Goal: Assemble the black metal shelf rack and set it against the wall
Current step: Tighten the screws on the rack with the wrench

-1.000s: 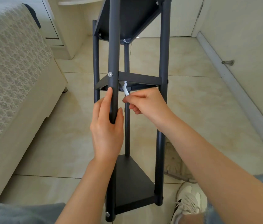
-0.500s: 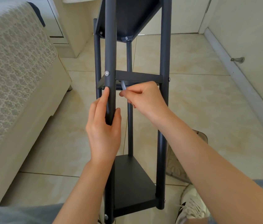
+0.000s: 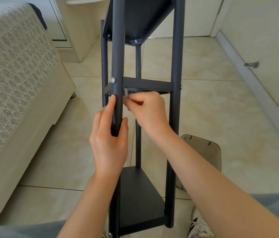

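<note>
As the left hand (image 3: 108,146) grips a rack post (image 3: 117,48), the right hand (image 3: 149,114) pinches a grey tool (image 3: 126,93).

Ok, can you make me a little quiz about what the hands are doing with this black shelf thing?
1. True or false: the left hand grips a post of the black rack.
2. What does the right hand pinch under the middle shelf? A: a small silver tool. B: a hammer. C: a cloth.
3. How many shelves can you count on the rack?
Key: 1 true. 2 A. 3 three.
</note>
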`<state>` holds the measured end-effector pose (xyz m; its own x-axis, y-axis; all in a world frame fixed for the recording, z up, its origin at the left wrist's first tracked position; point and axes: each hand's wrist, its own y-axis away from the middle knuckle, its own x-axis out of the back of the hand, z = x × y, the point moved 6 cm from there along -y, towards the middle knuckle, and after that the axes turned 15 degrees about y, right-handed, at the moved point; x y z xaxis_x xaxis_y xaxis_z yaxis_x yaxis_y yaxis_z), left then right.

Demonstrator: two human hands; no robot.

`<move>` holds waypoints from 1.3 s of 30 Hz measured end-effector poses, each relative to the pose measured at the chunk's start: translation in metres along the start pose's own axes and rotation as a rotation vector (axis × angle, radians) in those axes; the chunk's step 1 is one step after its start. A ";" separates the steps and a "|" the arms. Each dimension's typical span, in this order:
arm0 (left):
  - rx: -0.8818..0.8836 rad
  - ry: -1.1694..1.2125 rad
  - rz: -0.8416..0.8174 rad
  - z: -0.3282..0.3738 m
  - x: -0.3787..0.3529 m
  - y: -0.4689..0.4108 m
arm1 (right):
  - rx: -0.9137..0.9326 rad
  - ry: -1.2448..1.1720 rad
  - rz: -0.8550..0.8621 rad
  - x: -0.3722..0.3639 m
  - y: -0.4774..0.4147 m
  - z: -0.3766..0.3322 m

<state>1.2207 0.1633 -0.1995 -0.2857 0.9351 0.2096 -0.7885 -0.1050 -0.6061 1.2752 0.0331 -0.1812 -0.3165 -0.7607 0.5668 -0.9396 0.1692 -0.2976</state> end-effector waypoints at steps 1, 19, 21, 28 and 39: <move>0.000 -0.002 0.001 0.000 0.000 -0.001 | 0.016 0.004 0.019 -0.002 -0.001 0.000; -0.031 -0.033 -0.001 -0.002 0.006 -0.003 | 0.030 -0.048 0.170 -0.026 -0.003 0.015; -0.027 -0.022 0.001 -0.001 0.005 -0.003 | -0.001 -0.049 0.122 -0.025 0.001 0.017; -0.035 -0.028 0.008 0.001 0.004 -0.002 | -0.108 -0.052 -0.027 -0.013 0.013 0.018; -0.009 0.017 -0.012 0.005 0.002 -0.001 | -0.073 0.151 -0.027 0.016 0.005 0.007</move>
<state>1.2183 0.1635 -0.1950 -0.2666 0.9420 0.2041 -0.7870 -0.0905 -0.6103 1.2659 0.0169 -0.1791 -0.3018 -0.6634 0.6847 -0.9533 0.1991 -0.2273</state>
